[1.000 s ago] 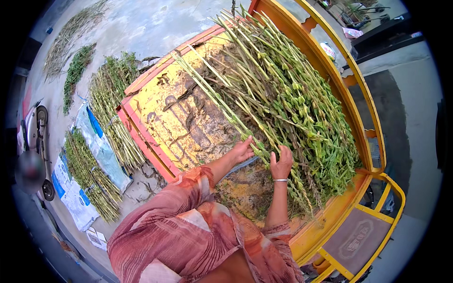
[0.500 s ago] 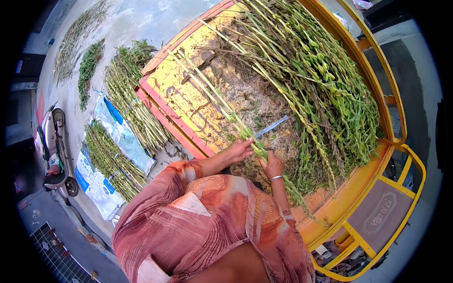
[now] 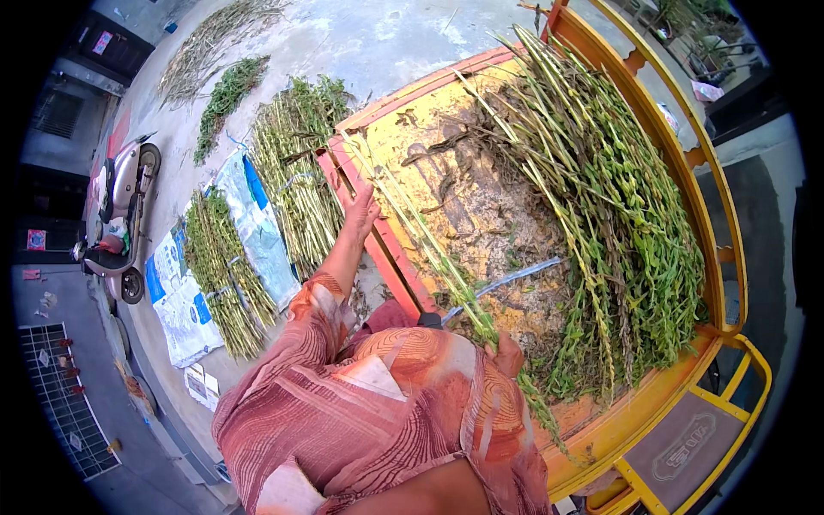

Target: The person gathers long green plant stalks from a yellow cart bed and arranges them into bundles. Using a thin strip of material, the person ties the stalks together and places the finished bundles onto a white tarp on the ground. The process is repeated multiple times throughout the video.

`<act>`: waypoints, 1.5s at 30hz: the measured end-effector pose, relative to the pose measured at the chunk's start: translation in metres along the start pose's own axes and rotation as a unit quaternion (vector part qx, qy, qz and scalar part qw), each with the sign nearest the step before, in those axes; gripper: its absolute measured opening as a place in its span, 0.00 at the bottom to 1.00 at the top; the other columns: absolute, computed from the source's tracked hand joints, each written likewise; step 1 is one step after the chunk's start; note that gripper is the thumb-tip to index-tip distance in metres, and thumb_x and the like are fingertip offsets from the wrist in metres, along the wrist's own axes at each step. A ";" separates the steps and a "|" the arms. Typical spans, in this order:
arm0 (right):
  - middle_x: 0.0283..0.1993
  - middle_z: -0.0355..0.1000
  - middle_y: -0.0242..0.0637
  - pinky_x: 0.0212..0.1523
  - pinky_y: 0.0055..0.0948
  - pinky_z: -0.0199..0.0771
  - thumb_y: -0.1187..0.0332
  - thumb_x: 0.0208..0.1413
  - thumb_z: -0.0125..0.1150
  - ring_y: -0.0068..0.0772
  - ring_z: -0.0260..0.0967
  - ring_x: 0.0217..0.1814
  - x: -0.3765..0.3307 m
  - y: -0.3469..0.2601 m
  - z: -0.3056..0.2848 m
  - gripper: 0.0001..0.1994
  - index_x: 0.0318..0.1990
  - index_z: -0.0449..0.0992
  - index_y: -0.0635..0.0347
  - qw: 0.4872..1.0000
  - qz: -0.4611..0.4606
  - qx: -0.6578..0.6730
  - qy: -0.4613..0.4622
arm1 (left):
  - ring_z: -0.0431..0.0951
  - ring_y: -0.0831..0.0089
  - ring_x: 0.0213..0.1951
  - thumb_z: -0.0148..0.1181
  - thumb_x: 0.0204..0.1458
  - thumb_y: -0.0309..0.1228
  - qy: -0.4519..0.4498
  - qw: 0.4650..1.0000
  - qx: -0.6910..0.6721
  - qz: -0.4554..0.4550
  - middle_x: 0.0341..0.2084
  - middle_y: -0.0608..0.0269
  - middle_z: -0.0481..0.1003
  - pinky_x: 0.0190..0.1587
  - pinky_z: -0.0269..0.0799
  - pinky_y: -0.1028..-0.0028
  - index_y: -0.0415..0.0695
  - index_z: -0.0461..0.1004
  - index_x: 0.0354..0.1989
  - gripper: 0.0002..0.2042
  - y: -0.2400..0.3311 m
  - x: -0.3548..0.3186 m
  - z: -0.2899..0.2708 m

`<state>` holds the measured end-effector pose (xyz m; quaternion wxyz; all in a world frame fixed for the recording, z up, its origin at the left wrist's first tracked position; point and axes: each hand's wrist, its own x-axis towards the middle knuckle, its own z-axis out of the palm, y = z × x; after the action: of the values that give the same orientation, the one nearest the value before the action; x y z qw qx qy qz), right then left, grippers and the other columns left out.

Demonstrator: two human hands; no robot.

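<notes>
Far L, on the ground, a short green bundle (image 3: 227, 287) lies on a white-blue sack (image 3: 184, 319), w/ a longer bundle (image 3: 300, 193) to its R; both look tied, so prob. done. L hand (image 3: 359, 215), open w/ fingers spread, is at the cart bed's red edge (image 3: 395, 249), just beside the thin stalks (image 3: 425, 230); contact unclear. Those lie aslant over the yellow bed (image 3: 403, 137), lower part gripped in R hand (image 3: 507, 354), crossing a pale blue strip (image 3: 524, 275), no tie seen round them. Far R, big loose heap (image 3: 618, 215) approx. all left to sort/bundle, I'd judge.
</notes>
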<state>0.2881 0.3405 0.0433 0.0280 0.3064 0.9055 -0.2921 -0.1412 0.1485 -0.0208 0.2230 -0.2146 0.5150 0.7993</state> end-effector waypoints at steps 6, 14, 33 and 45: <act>0.25 0.68 0.42 0.28 0.44 0.66 0.66 0.38 0.65 0.50 0.67 0.30 -0.022 -0.030 -0.033 0.13 0.33 0.70 0.56 0.997 -0.066 0.016 0.048 | 0.55 0.55 0.64 0.70 0.43 0.44 0.000 0.976 -0.194 0.097 0.65 0.56 0.51 0.60 0.55 0.48 0.54 0.35 0.68 0.51 0.147 0.082 -0.028; 0.25 0.66 0.42 0.26 0.44 0.65 0.60 0.39 0.63 0.49 0.66 0.29 -0.027 -0.025 -0.034 0.15 0.32 0.70 0.57 0.985 -0.114 -0.064 0.108 | 0.70 0.71 0.23 0.42 0.61 0.48 0.129 0.935 -0.248 0.218 0.24 0.60 0.71 0.23 0.68 0.68 0.46 0.63 0.28 0.18 0.272 0.107 0.013; 0.25 0.62 0.44 0.28 0.42 0.64 0.70 0.35 0.66 0.51 0.62 0.29 -0.010 -0.035 -0.036 0.13 0.29 0.69 0.60 0.954 -0.134 -0.139 0.227 | 0.77 0.57 0.25 0.71 0.36 0.52 0.028 0.609 0.741 0.283 0.21 0.51 0.76 0.30 0.71 0.62 0.36 0.76 0.22 0.25 0.212 -0.007 0.098; 0.29 0.69 0.40 0.31 0.42 0.69 0.70 0.33 0.69 0.47 0.68 0.35 0.019 -0.015 -0.010 0.17 0.33 0.67 0.56 0.977 -0.002 -0.144 0.155 | 0.52 0.82 0.13 0.40 0.64 0.41 -0.077 0.983 -0.061 0.158 0.21 0.66 0.65 0.13 0.46 0.81 0.46 0.62 0.27 0.15 0.301 0.122 -0.023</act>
<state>0.2661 0.3468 0.0552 -0.0691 0.3392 0.9320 -0.1073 -0.4109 0.0329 0.1197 0.1196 -0.0820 0.4738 0.8686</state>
